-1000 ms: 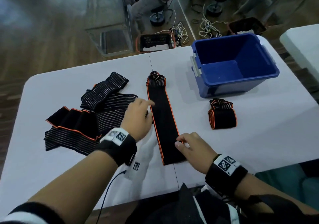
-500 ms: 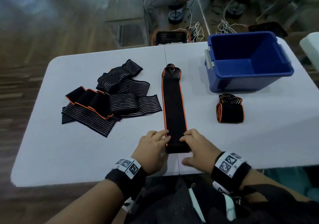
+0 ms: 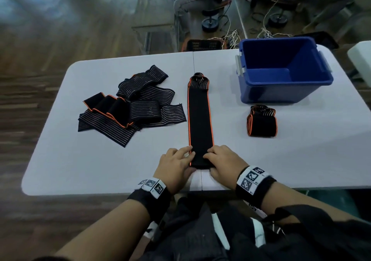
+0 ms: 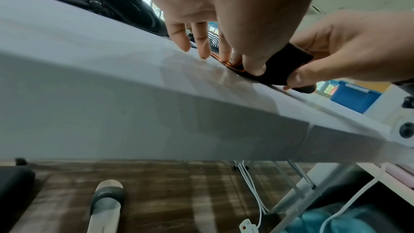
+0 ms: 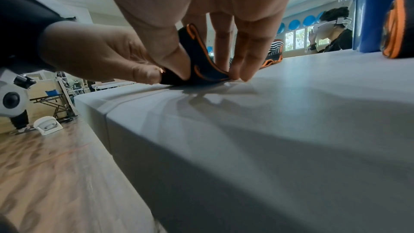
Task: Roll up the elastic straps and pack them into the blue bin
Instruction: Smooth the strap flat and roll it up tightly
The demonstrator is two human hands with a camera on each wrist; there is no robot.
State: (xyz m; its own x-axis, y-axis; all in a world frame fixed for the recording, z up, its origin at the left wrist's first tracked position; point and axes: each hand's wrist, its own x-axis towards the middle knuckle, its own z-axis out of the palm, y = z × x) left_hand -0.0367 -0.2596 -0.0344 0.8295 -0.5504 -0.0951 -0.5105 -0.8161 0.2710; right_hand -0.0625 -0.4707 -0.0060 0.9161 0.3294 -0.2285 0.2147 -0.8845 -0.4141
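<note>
The left hand [image 3: 176, 168] and the right hand [image 3: 222, 162] are set on either side of the near end of a black elastic strap with orange edging [image 3: 199, 120], which is laid flat along the middle of the white folding table [image 3: 100, 164]. By each hand that end is pinched between thumb and curled fingers; in the right wrist view the strap end [image 5: 197, 63] is seen lifted and curled upward off the tabletop, the right thumb under it and the fingers [image 5: 244, 56] planted just beyond. In the left wrist view the same end [image 4: 282, 66] is gripped by both hands at once.

The far end of the strap is bunched into striped loops near the table's centre seam. A rolled strap [image 3: 262, 121] lies just in front of the blue bin [image 3: 281, 91], apart from it. A loose pile of unrolled straps [image 3: 130, 108] is spread to the left.

The fingertips under the strap end are hidden in the head view. The bin's floor is only partly seen.

The hands are close to the table's near edge. Bare tabletop is left between the flat strap and the rolled one, and between strap and pile.
</note>
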